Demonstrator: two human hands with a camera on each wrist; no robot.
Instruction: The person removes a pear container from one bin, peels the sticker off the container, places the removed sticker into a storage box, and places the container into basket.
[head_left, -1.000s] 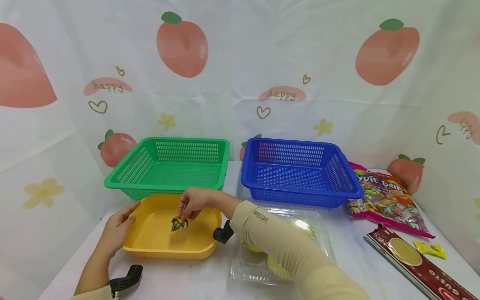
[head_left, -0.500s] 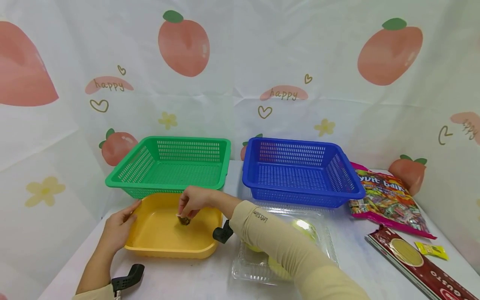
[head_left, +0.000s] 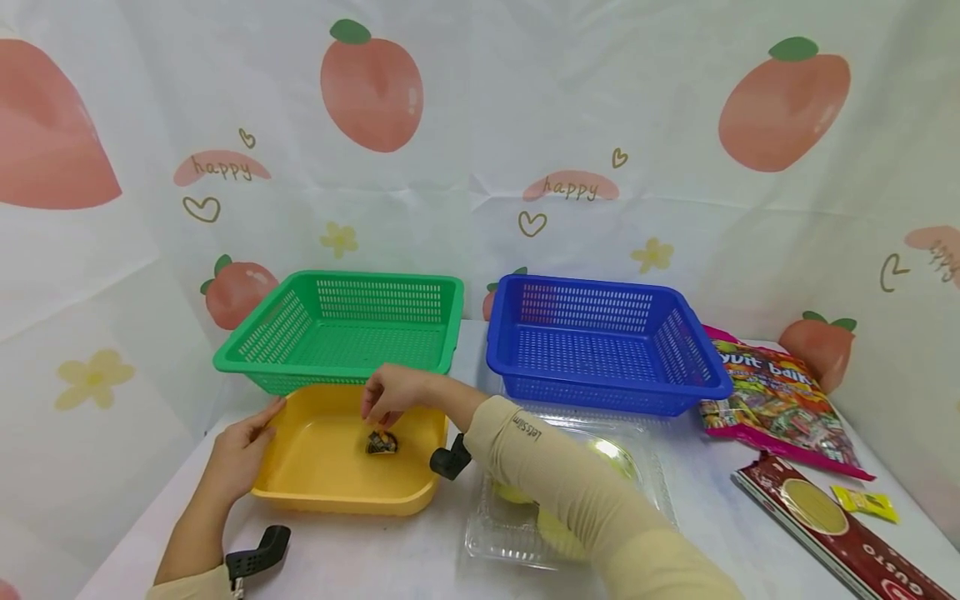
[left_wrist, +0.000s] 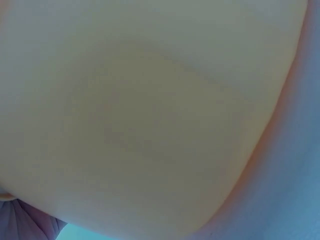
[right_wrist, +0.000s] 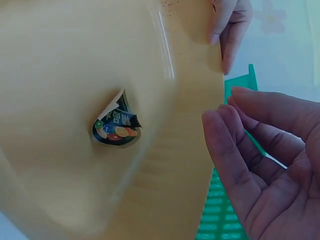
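Note:
A small dark label with fruit pictures, partly folded over (head_left: 382, 443), lies on the floor of a yellow plastic basin (head_left: 337, 503). Over it hovers my right hand (head_left: 396, 393), its fingers loosely bent. The right wrist view shows nothing between thumb and fingertips, and the label (right_wrist: 117, 131) apart from them. At the basin's left rim, my left hand (head_left: 238, 458) grips the edge. A blurred yellow surface (left_wrist: 150, 125) fills most of the left wrist view.
Behind the basin stands a green basket (head_left: 375, 337), with a blue basket (head_left: 600, 392) to its right. A clear plastic box (head_left: 510, 546) with yellow-green contents sits under my right forearm. Candy bag (head_left: 780, 400), brown package (head_left: 825, 517) and yellow wrapped candy (head_left: 864, 502) lie at the right.
My right hand has let go of the label and lifted slightly; the label now rests in the basin, a little to the right. My left hand has stayed on the rim.

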